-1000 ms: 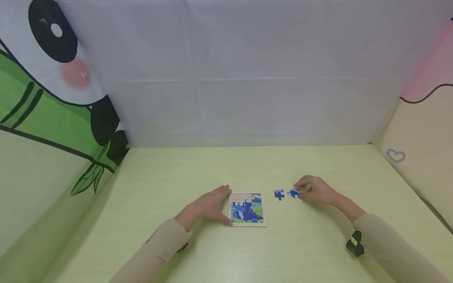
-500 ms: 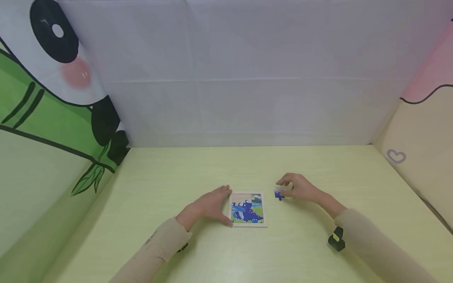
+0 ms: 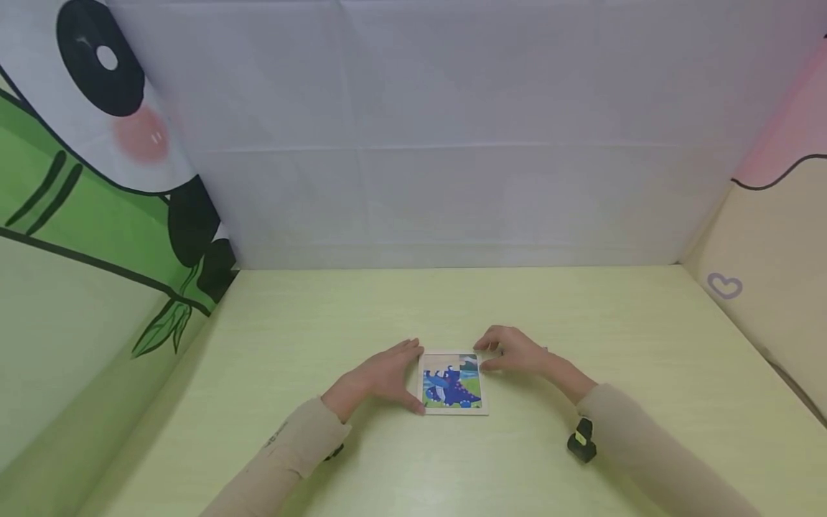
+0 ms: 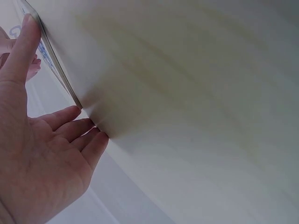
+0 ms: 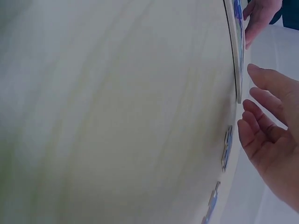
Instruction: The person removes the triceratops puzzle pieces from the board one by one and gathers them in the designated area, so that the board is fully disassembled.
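A small framed jigsaw puzzle (image 3: 452, 391) with a blue dinosaur picture lies flat on the table; part of its upper left shows bare backing. My left hand (image 3: 385, 375) rests against the frame's left side, thumb at the near corner and fingertips by the far one. In the left wrist view those fingers (image 4: 70, 128) look fairly straight. Near the frame's upper right corner is my right hand (image 3: 520, 353), fingers loosely bent. The right wrist view shows nothing between its thumb and fingers. Beneath it lie two loose jigsaw pieces, one nearer (image 5: 227, 148) the frame, another farther (image 5: 211, 204).
The pale wooden table (image 3: 362, 309) ends at a white cloth backdrop (image 3: 426, 201). A panel with a cartoon panda (image 3: 129, 194) stands at the left, a beige and pink panel (image 3: 769, 237) at the right.
My right hand has moved left from the loose pieces to the frame's upper right corner, passing over both pieces. The left hand and the puzzle stay in place.
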`<state>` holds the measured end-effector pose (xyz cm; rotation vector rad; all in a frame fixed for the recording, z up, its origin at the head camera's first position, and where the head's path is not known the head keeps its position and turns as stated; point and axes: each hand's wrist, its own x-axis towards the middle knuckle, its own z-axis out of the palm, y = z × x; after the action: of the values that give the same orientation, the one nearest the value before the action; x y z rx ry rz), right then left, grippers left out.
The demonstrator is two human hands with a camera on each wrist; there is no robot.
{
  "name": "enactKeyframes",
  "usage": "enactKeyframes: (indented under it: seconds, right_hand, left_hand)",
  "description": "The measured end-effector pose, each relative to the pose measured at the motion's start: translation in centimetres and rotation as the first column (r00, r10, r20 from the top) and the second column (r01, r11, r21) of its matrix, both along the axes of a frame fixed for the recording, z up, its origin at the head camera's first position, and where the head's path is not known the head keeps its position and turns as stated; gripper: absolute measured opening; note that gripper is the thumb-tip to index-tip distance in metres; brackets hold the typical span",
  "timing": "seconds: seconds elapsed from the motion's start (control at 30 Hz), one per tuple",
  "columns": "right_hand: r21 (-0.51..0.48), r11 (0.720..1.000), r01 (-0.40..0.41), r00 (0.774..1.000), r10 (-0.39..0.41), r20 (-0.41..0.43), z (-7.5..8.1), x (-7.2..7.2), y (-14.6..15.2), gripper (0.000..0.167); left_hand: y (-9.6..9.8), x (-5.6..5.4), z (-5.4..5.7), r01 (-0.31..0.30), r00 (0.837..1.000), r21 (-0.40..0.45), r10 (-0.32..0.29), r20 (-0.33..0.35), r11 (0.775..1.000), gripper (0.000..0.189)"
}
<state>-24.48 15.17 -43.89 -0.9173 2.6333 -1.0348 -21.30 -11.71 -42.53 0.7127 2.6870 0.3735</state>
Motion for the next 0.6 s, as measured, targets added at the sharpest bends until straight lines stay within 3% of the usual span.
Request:
enactKeyframes:
  seconds: [0.17,0.6]
  right_hand:
    - [0.011,1.000,-0.004,1.000,0.003,0.025,-0.1,0.2,-1.0,0.029]
    - [0.076,0.997,0.003,1.000,-0.001,-0.028,-0.5,0.1,-2.0,0.025]
  left_hand:
    - [0.0,0.1,0.0,-0.005,1.000,0.007,0.005,0.013,1.000,0.108]
    - [-0.2,0.0,-0.1,-0.002,1.000,0.004,0.002,0.000,1.000,0.109]
